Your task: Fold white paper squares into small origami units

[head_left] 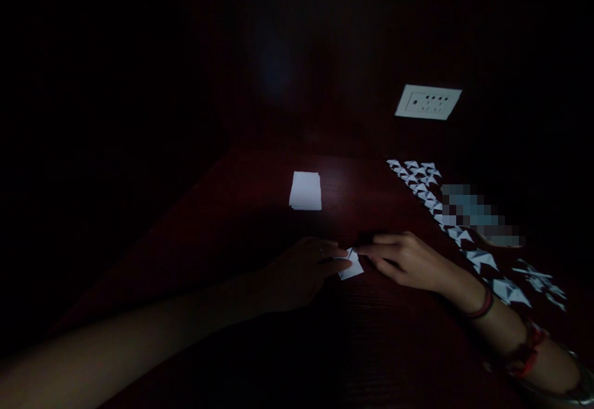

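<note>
A small white paper piece (352, 266) lies on the dark red table (260, 198) between my hands. My left hand (304, 270) rests on its left edge, fingers pressed together on the paper. My right hand (403, 258) meets it from the right, fingertips pinching the paper's upper corner. Red bands circle my right wrist. The scene is very dark, so the fold of the paper is hard to make out.
A stack of white paper sheets (305, 190) sits farther back at the middle. A long row of several folded white paper pieces (445, 217) runs along the right side. A white wall socket (427, 101) is on the wall behind.
</note>
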Available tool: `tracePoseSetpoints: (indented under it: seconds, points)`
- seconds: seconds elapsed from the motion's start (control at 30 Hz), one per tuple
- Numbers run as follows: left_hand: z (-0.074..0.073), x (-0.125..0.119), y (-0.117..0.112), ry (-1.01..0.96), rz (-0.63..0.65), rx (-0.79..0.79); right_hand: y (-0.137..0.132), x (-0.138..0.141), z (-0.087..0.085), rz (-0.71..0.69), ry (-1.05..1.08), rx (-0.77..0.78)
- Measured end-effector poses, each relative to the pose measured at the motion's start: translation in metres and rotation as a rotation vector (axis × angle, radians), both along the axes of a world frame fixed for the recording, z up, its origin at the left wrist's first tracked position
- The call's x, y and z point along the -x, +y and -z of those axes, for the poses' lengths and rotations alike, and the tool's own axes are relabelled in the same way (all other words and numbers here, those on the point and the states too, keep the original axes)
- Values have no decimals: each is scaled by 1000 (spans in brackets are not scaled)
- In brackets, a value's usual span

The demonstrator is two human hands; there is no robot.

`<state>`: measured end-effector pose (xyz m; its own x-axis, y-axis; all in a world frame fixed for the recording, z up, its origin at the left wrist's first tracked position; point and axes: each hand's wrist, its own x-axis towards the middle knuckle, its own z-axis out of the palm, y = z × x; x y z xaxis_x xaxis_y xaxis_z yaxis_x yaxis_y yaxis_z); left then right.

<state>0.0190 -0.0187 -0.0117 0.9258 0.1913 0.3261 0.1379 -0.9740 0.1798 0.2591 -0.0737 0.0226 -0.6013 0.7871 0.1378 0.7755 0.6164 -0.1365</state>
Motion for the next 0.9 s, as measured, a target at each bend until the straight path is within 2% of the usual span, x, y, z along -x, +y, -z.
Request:
tracePoseSetpoints:
  seconds: [0.23, 0.63, 0.9]
  points:
    - [-4, -2, -2, 5, -3, 15, -1, 3, 2, -82, -9, 44]
    - [-11, -3, -4, 22, -65, 92, -2, 5, -2, -87, -11, 70]
    - [-8, -3, -2, -19, -11, 50, -2, 6, -3, -96, 0, 74]
